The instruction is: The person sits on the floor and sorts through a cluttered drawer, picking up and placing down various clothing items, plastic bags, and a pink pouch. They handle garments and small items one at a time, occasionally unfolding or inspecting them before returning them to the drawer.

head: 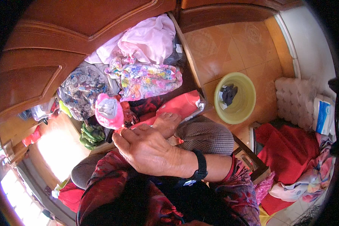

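My right hand [152, 147], with a black band at the wrist, has its fingers curled over the left end of a long red wrapping or packet [183, 104] with a silvery end. Partly beneath it, my left hand [168, 124] rests against the same red item; its fingertips are hard to make out. The item lies along the near edge of an open wooden drawer [190, 62]. Beyond my hands in the drawer are a pink fluffy item with a grey centre [108, 110], a floral garment [149, 80], pale pink cloth [149, 39] and a patterned grey cloth [84, 90].
A yellow-green bucket [251, 99] with dark cloth inside stands on the tiled floor right of the drawer. Red cloth [288, 152] and a blue-white pack [323, 114] lie at the right. Green cloth [91, 135] sits at the drawer's left corner. Wooden cabinet doors [59, 28] rise behind.
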Tool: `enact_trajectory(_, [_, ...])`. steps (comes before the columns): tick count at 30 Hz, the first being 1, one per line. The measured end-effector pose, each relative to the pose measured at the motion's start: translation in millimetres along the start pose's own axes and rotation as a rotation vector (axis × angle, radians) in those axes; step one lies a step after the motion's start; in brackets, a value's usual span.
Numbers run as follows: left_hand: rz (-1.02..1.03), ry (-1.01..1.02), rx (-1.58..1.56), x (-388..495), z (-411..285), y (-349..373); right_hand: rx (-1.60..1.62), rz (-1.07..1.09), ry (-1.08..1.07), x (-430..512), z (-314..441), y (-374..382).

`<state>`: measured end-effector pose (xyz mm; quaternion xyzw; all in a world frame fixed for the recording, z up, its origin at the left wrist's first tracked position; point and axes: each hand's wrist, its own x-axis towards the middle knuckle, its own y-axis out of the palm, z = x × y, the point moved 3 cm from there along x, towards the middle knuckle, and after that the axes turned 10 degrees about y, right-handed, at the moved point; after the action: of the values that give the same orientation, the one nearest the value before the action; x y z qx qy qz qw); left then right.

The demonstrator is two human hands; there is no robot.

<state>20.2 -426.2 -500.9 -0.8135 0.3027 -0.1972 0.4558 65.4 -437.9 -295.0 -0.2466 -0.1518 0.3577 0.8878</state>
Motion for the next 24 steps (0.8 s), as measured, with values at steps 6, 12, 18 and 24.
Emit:
enact_trajectory(6, [-0.025, 0.021, -0.009, -2.1, 3.8, -7.4, 0.0, -0.006, -0.001, 0.3, -0.6, 3.7])
enact_trajectory(12, [-0.158, -0.033, -0.003, -8.9, 18.5, -33.9, 0.028, 0.032, -0.004, -3.5, 2.6, 10.5])
enact_trajectory(18, [-0.223, -0.268, -0.152, -16.5, 67.1, -49.1, 0.045, 0.055, -0.024, -4.5, 4.6, 11.5])
enact_trajectory(24, [-0.054, -0.604, -0.266, -3.7, 147.2, -44.2, -0.011, 0.005, -0.106, -1.5, 7.3, 12.4])
